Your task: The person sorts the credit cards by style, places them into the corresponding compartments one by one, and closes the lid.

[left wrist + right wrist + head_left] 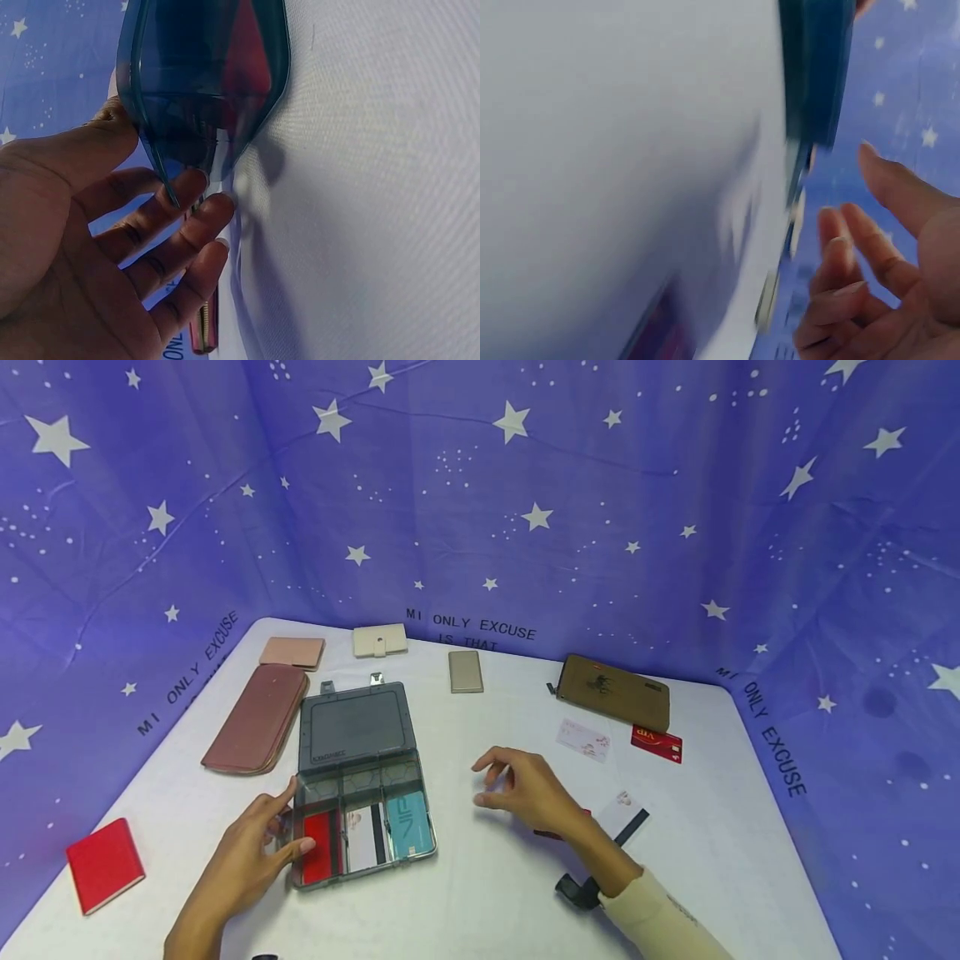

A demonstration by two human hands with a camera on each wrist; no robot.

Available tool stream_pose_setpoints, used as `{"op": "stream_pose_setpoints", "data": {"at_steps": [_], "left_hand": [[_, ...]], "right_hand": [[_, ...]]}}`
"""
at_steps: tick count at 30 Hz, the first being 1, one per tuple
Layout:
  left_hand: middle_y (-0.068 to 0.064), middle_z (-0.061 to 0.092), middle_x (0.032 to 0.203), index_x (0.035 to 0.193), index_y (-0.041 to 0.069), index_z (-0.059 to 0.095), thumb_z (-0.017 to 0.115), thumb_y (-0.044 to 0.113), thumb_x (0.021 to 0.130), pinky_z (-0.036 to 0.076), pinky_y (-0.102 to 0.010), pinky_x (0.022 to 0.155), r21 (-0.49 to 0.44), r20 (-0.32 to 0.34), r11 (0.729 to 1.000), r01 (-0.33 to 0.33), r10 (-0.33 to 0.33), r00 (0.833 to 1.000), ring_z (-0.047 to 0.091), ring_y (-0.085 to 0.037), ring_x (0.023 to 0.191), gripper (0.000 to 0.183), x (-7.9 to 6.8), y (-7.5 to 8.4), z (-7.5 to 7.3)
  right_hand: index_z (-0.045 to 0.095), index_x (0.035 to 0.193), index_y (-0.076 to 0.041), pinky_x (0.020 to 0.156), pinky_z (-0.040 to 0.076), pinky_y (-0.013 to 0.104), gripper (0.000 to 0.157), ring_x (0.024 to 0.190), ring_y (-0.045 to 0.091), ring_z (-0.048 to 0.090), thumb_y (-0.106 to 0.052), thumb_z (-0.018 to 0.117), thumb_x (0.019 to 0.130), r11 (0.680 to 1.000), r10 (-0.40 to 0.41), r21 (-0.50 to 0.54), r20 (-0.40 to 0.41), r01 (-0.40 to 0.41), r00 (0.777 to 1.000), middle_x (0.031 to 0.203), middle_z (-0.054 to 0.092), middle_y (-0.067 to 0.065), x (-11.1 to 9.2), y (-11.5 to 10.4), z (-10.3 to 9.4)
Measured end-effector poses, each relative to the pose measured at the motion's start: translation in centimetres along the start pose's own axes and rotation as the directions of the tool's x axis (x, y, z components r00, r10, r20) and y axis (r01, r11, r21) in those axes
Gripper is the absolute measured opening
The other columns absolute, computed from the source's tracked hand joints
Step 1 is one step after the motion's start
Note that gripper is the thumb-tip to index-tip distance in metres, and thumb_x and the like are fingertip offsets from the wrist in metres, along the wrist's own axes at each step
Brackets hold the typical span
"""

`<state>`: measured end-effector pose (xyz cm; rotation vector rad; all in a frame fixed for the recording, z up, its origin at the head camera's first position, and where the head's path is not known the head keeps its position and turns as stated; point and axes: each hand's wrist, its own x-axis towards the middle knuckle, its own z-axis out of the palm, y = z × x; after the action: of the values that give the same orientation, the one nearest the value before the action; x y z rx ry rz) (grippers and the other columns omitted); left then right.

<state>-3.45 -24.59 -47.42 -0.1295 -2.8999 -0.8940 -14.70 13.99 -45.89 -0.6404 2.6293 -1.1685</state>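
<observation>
A grey see-through compartment box (352, 878) stands on the table with its lid (358, 722) swung back. Its front compartments hold a red card (317, 850), a white card with a black stripe (363, 837) and a teal VIP card (410, 827). My left hand (251, 852) grips the box's left side, thumb over the rim and fingertips at the outer wall. Between the box and the loose cards, my right hand (528, 789) hovers with fingers loosely bent and nothing in them. Under its wrist lie a partly hidden red card (549, 836) and a white striped card (626, 810).
A brown zip wallet (613, 693), a red VIP card (657, 745) and a pale pink card (583, 739) lie at right. Along the back are a beige holder (467, 672), a cream wallet (380, 641) and a pink one (292, 652). A maroon wallet (255, 718) and red booklet (106, 865) lie left.
</observation>
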Motion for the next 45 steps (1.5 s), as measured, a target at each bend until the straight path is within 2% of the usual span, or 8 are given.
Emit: {"op": "stream_pose_setpoints", "data": {"at_steps": [9,12,16,23,28,32,39,45], "left_hand": [[0.003,0.055,0.102,0.149,0.005,0.045,0.082,0.035,0.079,0.041,-0.028,0.072,0.002,-0.025,1.000,-0.027,0.027,0.999,0.048,-0.008,0.085,0.085,-0.2,0.0,0.2],[0.002,0.055,0.103,0.150,0.006,0.044,0.082,0.036,0.080,0.042,-0.030,0.073,0.010,-0.020,1.000,-0.024,0.024,1.000,0.049,-0.008,0.085,0.085,-0.2,0.0,0.2],[0.002,0.056,0.104,0.150,0.006,0.043,0.081,0.037,0.081,0.043,-0.031,0.073,0.008,-0.013,1.000,-0.013,0.014,1.000,0.050,-0.009,0.086,0.085,-0.1,0.0,0.1],[0.003,0.056,0.105,0.150,0.006,0.044,0.081,0.035,0.081,0.043,-0.029,0.073,-0.002,-0.016,1.000,-0.014,0.014,1.000,0.050,-0.007,0.086,0.084,-0.1,-0.1,0.2],[0.002,0.056,0.104,0.150,0.006,0.044,0.082,0.034,0.081,0.042,-0.029,0.074,-0.003,-0.007,1.000,-0.001,0.001,1.000,0.050,-0.008,0.086,0.084,-0.1,0.0,0.1],[0.003,0.055,0.103,0.150,0.007,0.043,0.082,0.035,0.080,0.042,-0.029,0.073,-0.005,-0.006,1.000,0.002,-0.002,1.000,0.050,-0.009,0.086,0.085,-0.1,0.0,0.1],[0.003,0.057,0.105,0.151,0.008,0.043,0.083,0.034,0.079,0.044,-0.029,0.074,-0.016,-0.012,1.000,-0.005,0.005,1.000,0.052,-0.010,0.088,0.086,-0.2,-0.1,0.1],[0.001,0.058,0.107,0.151,0.009,0.042,0.082,0.034,0.080,0.047,-0.032,0.075,-0.033,0.003,0.999,0.012,-0.012,1.000,0.056,-0.013,0.091,0.085,-0.1,-0.1,0.1]], "right_hand": [[0.063,0.112,-0.026,0.076,0.043,0.033,0.054,0.088,0.013,0.052,-0.034,0.093,0.067,0.937,0.207,-0.282,-0.034,-0.208,0.978,0.100,0.057,-0.006,-4.8,4.5,-3.8],[0.062,0.106,-0.025,0.080,0.043,0.036,0.050,0.093,0.013,0.051,-0.036,0.092,0.068,0.920,0.232,-0.319,-0.031,-0.229,0.972,0.099,0.055,-0.006,-5.5,5.1,-4.1],[0.060,0.096,-0.024,0.079,0.042,0.035,0.043,0.091,0.012,0.051,-0.034,0.092,0.069,0.925,0.216,-0.313,-0.030,-0.215,0.976,0.094,0.054,-0.007,-5.6,5.2,-4.1],[0.061,0.089,-0.021,0.061,0.046,0.025,0.021,0.067,0.010,0.053,-0.016,0.081,0.084,0.983,0.097,-0.156,0.004,-0.095,0.995,0.076,0.057,-0.008,-4.4,3.8,-3.2],[0.063,0.111,-0.021,0.061,0.046,0.023,0.019,0.066,0.012,0.053,-0.012,0.068,0.094,1.000,-0.015,0.012,0.044,0.015,0.999,0.081,0.059,-0.005,-2.9,1.7,-2.0],[0.062,0.119,-0.023,0.058,0.049,0.026,0.027,0.062,0.015,0.054,-0.013,0.067,0.095,0.987,-0.058,0.152,0.066,0.048,0.996,0.082,0.061,-0.003,-1.5,-0.4,-0.5],[0.062,0.115,-0.018,0.049,0.052,0.038,0.026,0.054,0.042,0.058,-0.013,0.073,0.092,0.928,-0.085,0.371,0.093,0.045,0.992,0.081,0.069,0.012,1.0,-4.3,3.3],[0.063,0.110,-0.019,0.047,0.050,0.029,0.023,0.046,0.015,0.052,-0.018,0.075,0.090,0.919,-0.101,0.392,0.105,0.052,0.989,0.079,0.073,0.010,3.0,-7.2,7.1]]}}
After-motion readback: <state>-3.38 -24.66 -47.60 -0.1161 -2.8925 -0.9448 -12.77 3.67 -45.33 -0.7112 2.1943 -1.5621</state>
